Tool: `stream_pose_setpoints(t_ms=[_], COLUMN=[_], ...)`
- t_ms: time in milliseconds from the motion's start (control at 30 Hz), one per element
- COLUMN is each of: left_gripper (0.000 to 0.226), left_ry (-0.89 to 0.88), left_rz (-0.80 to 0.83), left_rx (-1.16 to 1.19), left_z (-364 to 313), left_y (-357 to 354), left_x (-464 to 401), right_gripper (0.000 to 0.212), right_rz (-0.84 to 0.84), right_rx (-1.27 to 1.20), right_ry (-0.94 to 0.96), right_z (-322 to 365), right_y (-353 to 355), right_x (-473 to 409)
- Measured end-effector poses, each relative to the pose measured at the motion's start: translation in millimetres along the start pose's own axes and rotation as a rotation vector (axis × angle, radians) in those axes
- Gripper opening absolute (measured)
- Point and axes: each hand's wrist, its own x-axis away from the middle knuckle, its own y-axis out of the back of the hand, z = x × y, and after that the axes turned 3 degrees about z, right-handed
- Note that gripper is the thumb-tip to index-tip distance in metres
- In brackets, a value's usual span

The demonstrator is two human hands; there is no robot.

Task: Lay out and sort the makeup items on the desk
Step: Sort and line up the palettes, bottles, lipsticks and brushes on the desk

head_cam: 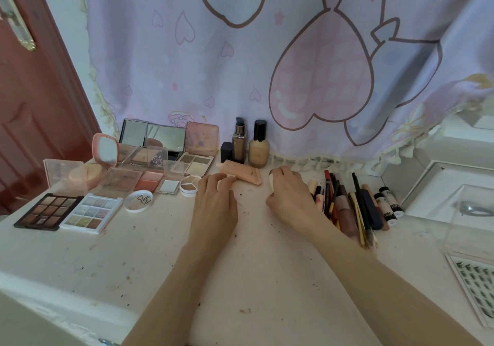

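On the white desk (pixel 254 265) my left hand (pixel 213 201) lies palm down, its fingertips curled over a small pale peach item (pixel 222 184), mostly hidden, beside a peach tube (pixel 242 175). My right hand (pixel 290 194) grips a small white rounded item (pixel 271 181), largely covered by the fingers. Two foundation bottles (pixel 258 145) and a small black box (pixel 227 151) stand behind the tube. Several open palettes and compacts (pixel 91 212) are laid out at the left. A row of pencils, brushes and lip tubes (pixel 347 206) lies right of my right hand.
A lilac curtain (pixel 267 65) with hearts hangs behind the desk. A clear box (pixel 470 212) stands at the right in front of a white tray, with a lash card (pixel 475 284) nearer me. A red door (pixel 32 105) is at the left.
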Motion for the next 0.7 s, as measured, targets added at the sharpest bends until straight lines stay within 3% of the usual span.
stream_pose_setpoints(t_ms=[100, 233, 400, 533, 700], left_gripper=[0.043, 0.042, 0.048, 0.050, 0.036], left_ry=[-0.025, -0.038, 0.024, -0.080, -0.188], left_rz=[-0.025, -0.041, 0.037, 0.166, 0.200], left_rx=[0.070, 0.150, 0.424, 0.631, 0.659], left_z=[0.3, -0.9, -0.9, -12.7, -23.1], left_y=[1.6, 3.7, 4.4, 10.7, 17.8], left_x=[-0.9, -0.9, -3.9, -2.8, -2.8], right_gripper=[0.037, 0.045, 0.040, 0.026, 0.026], right_rz=[-0.039, -0.069, -0.192, 0.027, 0.138], right_rx=[-0.021, -0.240, -0.784, -1.617, -1.708], right_ry=[0.060, 0.027, -0.032, -0.192, -0.325], right_z=[-3.6, -2.4, -5.3, -9.5, -13.6], right_y=[-6.1, -0.4, 0.7, 0.7, 4.8], right_x=[4.0, 15.2, 21.1, 29.5, 37.2])
